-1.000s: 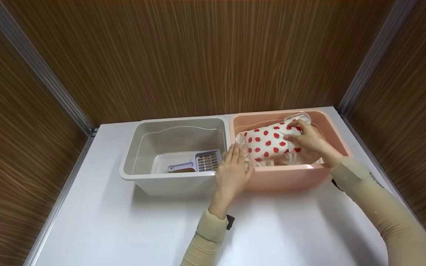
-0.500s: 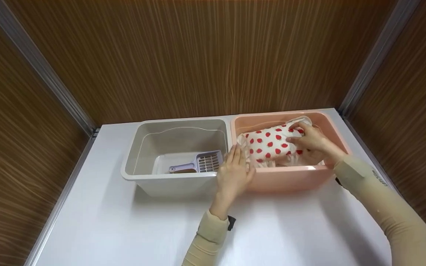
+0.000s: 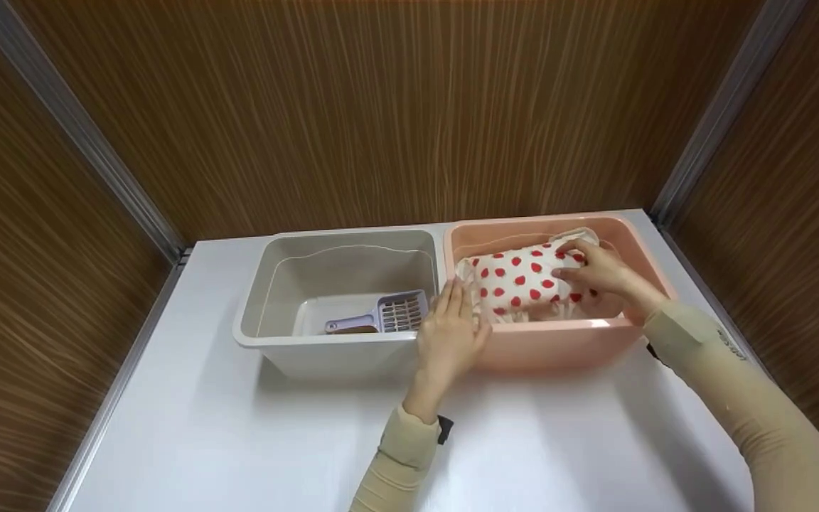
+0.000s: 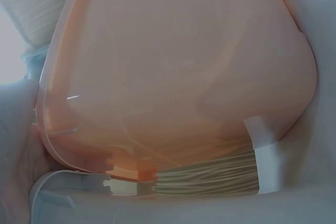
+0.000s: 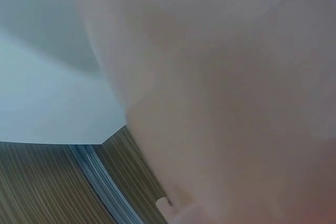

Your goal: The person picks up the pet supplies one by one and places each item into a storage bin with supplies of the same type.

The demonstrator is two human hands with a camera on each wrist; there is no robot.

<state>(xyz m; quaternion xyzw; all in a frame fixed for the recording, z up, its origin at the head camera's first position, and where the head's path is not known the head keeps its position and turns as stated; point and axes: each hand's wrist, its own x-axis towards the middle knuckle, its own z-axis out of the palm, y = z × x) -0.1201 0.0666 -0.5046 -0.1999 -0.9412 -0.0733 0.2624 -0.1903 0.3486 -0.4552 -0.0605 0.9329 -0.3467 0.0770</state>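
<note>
In the head view a white bundle of cloth with red strawberry print (image 3: 520, 281) lies inside the pink plastic bin (image 3: 552, 348). My right hand (image 3: 598, 272) grips the bundle's right end, thumb on the near side and fingers bent over the far side. My left hand (image 3: 448, 331) lies with straight fingers across the bin rims where they meet, fingertips at the bundle's ruffled left end. In the left wrist view the pink bin's outer wall (image 4: 173, 66) fills most of the picture. Blurred skin hides the bundle in the right wrist view.
Left of the pink bin and right against it stands a light grey bin (image 3: 331, 359). A purple slotted scoop (image 3: 363, 320) lies in it. Both bins are on a white table (image 3: 239, 441), close to the wood-grain back panel (image 3: 409, 114), with similar panels on both sides.
The bundle's right end has sunk slightly into the pink bin, and my right hand has gone down with it. My left hand keeps its place at the rims.
</note>
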